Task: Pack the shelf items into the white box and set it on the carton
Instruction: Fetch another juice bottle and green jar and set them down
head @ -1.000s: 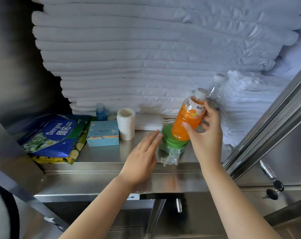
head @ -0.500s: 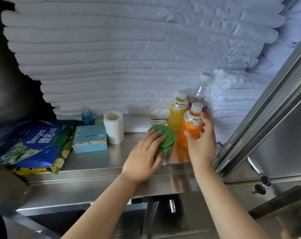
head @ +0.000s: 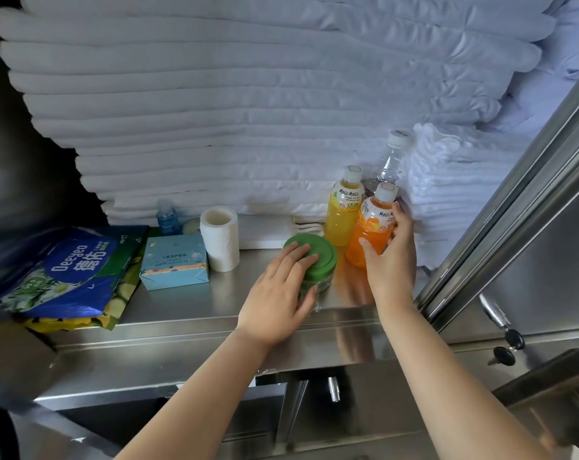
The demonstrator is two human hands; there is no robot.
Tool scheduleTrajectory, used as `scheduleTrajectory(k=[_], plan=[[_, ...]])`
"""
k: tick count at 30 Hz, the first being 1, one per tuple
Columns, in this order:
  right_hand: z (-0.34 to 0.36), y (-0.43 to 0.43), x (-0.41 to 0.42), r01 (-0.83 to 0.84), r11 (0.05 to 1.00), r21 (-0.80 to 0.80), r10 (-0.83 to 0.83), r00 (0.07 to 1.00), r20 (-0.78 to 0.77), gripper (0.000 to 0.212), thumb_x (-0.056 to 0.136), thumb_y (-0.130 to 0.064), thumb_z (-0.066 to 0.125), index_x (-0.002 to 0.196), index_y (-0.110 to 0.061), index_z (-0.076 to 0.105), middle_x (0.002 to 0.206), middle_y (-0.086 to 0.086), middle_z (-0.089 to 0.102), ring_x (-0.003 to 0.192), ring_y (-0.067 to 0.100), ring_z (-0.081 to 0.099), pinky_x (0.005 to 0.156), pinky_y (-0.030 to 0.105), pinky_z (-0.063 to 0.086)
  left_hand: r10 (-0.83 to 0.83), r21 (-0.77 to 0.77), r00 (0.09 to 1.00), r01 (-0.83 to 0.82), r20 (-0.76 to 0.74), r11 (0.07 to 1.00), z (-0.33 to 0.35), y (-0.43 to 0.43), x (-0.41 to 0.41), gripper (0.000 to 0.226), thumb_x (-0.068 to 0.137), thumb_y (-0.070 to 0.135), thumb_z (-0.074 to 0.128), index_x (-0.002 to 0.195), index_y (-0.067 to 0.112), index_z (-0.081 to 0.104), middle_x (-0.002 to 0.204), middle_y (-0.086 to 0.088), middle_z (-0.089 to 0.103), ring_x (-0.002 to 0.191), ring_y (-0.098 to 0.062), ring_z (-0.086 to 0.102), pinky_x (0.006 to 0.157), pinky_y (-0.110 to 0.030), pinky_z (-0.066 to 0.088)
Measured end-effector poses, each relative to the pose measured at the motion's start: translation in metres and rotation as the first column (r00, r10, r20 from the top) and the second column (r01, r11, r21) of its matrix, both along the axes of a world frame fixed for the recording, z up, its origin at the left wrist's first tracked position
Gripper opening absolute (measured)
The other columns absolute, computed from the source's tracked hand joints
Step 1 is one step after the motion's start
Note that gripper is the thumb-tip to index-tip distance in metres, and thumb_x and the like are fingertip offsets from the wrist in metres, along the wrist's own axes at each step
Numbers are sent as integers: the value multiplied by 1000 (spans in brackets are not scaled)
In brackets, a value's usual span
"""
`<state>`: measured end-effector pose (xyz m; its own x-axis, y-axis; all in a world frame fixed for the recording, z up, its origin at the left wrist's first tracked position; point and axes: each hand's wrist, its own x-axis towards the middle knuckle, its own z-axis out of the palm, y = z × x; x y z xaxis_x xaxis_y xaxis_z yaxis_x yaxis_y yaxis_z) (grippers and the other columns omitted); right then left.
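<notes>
Fingers (head: 298, 257) of your left hand (head: 275, 300) lie across the green-lidded clear plastic jar (head: 319, 260), thumb hooked down its side. Your right hand (head: 392, 270) wraps the orange plastic juice bottle (head: 369, 234), now standing on the steel shelf (head: 188, 303); a second ago it hung tilted. You're gathering items: lift both clear next. The white box is out of view.
</notes>
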<state>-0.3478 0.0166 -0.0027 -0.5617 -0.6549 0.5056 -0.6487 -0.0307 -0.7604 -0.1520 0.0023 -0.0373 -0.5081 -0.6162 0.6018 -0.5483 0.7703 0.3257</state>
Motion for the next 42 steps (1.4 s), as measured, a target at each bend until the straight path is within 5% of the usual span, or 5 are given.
scheduleTrajectory(k=[6,16,21,34,42], plan=[[-7,24,20,-7,999,33,4,997,73,101,81,-20,72,146,-39,-3,154,1,23,137,17,33,102,30,35,3,-1,1000,-3,0,1000,1,1,3,47,88,25,59,132,9,50,139,-7,46,137,-21,32,111,-31,30],[-17,36,42,-460,867,192,492,849,-191,50,88,-2,57,135,-20,50,139,-8,45,129,3,40,109,28,35,-47,113,997,53,-56,992,2,-3,26,64,73,-4,57,134,11,49,142,-4,43,138,-18,29,114,-22,18],[-23,33,54,-450,867,214,493,837,-238,47,89,-10,60,132,-25,52,141,-14,42,130,-3,35,102,3,24,-60,109,996,67,-68,992,5,-6,35,74,67,-19,46,134,11,49,141,1,42,136,-13,27,114,-20,16],[-17,32,60,-420,861,286,494,824,-277,65,78,-53,64,132,-22,45,146,-11,37,130,1,36,95,17,36,-14,190,986,46,-167,981,6,-9,46,76,69,-21,45,138,11,43,140,-8,45,132,-17,38,110,-17,24],[-22,20,52,-402,857,323,502,793,-345,61,79,-17,74,132,-19,45,147,-10,37,130,6,40,93,11,34,-59,196,991,82,-122,977,3,-4,48,77,76,4,69,143,11,32,146,-5,38,137,-12,29,111,-17,21]])
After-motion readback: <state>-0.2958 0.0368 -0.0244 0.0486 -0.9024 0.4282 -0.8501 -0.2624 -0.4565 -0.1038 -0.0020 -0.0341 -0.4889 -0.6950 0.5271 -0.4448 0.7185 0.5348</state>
